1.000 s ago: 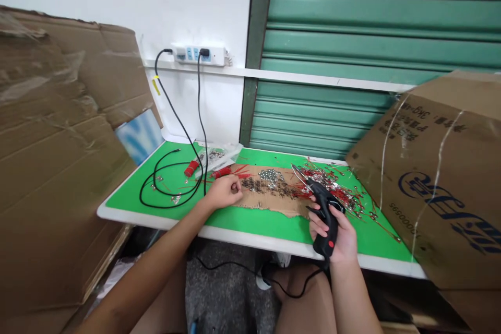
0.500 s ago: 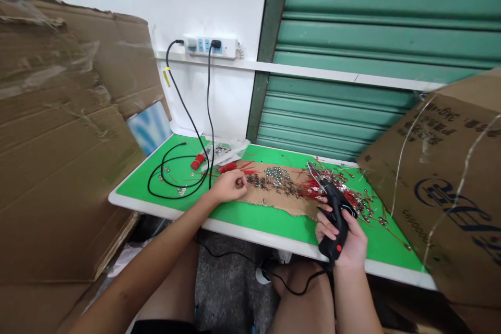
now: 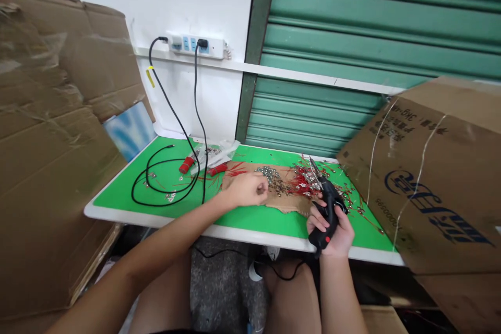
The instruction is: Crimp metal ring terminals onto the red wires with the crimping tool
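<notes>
Shifting rightward since the earlier frame, the left hand (image 3: 247, 189) is curling closed over the cardboard (image 3: 282, 203) at centre; whether it is holding anything isn't showing. Right of centre, the right hand (image 3: 340, 240) is gripping the glue gun (image 3: 331, 213); keeping the nozzle (image 3: 314, 168) steady seems wise.

The head camera looks forward and down from above the thighs (image 3: 293, 295) at six o'clock, close over the green-topped counter (image 3: 111, 193), facing the roller shutter (image 3: 371, 15) at one o'clock.
</notes>
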Tool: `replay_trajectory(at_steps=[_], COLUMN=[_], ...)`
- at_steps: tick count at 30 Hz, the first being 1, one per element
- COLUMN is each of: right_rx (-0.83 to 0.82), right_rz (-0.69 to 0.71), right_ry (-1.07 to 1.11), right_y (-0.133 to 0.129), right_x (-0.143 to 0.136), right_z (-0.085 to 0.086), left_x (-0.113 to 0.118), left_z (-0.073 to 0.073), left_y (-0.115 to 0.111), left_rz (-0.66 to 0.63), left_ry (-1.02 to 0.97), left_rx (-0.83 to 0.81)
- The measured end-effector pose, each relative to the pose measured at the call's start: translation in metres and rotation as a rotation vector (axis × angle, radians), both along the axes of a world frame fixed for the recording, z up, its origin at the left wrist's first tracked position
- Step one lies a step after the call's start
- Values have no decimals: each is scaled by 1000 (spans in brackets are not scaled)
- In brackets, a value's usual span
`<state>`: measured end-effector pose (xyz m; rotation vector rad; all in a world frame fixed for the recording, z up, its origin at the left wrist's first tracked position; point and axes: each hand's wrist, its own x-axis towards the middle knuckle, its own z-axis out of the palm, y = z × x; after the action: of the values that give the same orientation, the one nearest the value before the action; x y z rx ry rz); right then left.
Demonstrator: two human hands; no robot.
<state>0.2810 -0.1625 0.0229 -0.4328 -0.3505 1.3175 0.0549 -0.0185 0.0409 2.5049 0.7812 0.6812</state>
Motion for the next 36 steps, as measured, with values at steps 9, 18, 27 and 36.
replay_trajectory(at_steps=[9, 18, 27, 36], right_rx=[-10, -80, -111, -131], right_rz=[2, 60, 8, 47], right_ry=[-1, -6, -56, -59], right_y=[0, 3, 5, 4], right_x=[-2, 2, -1, 1], right_z=[1, 0, 1, 2], left_x=[73, -34, -13, 3], left_z=[11, -22, -6, 0], left_y=[-9, 1, 23, -34], left_rz=[119, 195, 220, 82], left_ry=[40, 16, 119, 13], left_rx=[-125, -114, 5, -131])
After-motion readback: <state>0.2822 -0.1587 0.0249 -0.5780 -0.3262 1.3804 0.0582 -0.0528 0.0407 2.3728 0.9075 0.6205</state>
